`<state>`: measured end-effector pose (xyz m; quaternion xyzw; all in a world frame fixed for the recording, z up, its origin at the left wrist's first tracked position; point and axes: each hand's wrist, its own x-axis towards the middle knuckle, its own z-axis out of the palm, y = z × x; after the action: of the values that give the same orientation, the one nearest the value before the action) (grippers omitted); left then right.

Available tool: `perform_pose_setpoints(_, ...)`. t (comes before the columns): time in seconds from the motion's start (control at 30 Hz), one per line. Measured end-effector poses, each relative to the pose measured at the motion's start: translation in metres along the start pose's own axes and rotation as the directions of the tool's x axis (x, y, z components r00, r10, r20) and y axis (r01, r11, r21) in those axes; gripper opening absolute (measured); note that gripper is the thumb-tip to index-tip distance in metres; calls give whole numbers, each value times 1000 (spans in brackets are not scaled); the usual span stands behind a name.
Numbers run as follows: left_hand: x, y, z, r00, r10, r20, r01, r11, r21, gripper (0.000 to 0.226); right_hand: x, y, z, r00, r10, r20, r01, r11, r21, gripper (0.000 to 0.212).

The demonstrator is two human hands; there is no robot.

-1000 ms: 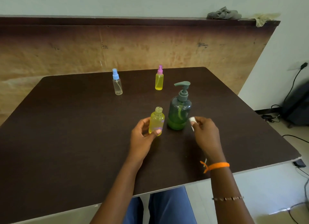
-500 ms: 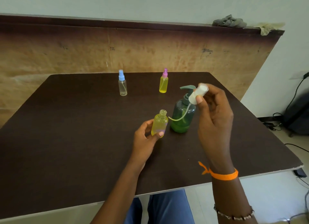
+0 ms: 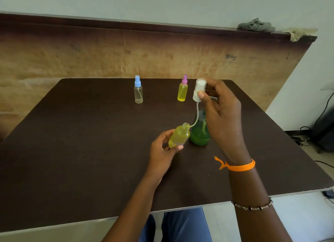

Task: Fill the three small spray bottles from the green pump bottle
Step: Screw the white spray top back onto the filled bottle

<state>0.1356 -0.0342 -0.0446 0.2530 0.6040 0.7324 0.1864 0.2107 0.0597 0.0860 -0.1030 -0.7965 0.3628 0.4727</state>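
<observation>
My left hand point(image 3: 163, 151) grips an uncapped small bottle of yellow liquid point(image 3: 179, 136), tilted to the right above the dark table point(image 3: 81, 142). My right hand point(image 3: 221, 113) pinches that bottle's white spray cap point(image 3: 199, 90), held upright, and the tip of its thin dip tube point(image 3: 196, 117) touches the bottle's open neck. Right behind them stands the green pump bottle point(image 3: 199, 133), its pump head hidden by my right hand. At the back of the table stand a clear spray bottle with a blue cap point(image 3: 138, 89) and a yellow-filled spray bottle with a pink cap point(image 3: 182, 89).
A brown board point(image 3: 90, 54) leans against the wall behind the table, with a grey rag point(image 3: 255, 26) and a pale cloth point(image 3: 299, 33) on its top edge. Cables point(image 3: 305, 133) and a dark object lie on the floor at the right.
My right hand has picked the white spray cap up from the table and lifted it, bringing its tube tip to the yellow bottle's neck. My left hand has tilted that bottle to the right.
</observation>
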Motion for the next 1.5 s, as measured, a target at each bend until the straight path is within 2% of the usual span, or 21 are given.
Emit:
perform_pose_setpoints(0.33, 1, -2, 0, 1000, 4, 1, -4, 1000, -8, 42, 4, 10, 14, 997, 39, 65, -40, 999, 25, 22)
perform_pose_setpoints(0.63, 2, 0, 3, 999, 26, 26, -24, 998, -65, 40, -19, 27, 22, 975, 204, 90, -213, 972, 103, 17)
perform_pose_setpoints(0.8, 2, -3, 5, 998, 18, 63, -13, 997, -74, 40, -26, 36, 24, 950, 281, 136, -300, 940, 159, 28)
perform_pose_setpoints(0.97, 1, -4, 5, 992, 14, 122, -4, 997, -80, 37, -24, 42, 19, 921, 330, 206, -376, 892, 251, 24)
perform_pose_setpoints(1.1, 0, -4, 4, 992, 6, 128, 11, 991, -131, 46, -23, 42, 13, 895, 345, 283, -433, 824, 367, 20)
perform_pose_setpoints(1.17, 0, -4, 3, 988, -8, 153, 32, 988, -153, 44, -22, 43, 12, 882, 335, 330, -453, 795, 403, 19)
perform_pose_setpoints(1.3, -1, -2, 1, 975, -48, 215, 102, 963, -248, 44, -21, 43, 15, 864, 306, 399, -481, 736, 477, 18)
perform_pose_setpoints(1.37, -2, 0, 0, 971, -53, 233, 123, 948, -294, 51, -20, 42, 16, 861, 302, 409, -489, 711, 505, 19)
perform_pose_setpoints(1.5, -1, 5, -2, 958, -70, 277, 177, 906, -385, 50, -19, 43, 19, 859, 293, 420, -494, 688, 531, 19)
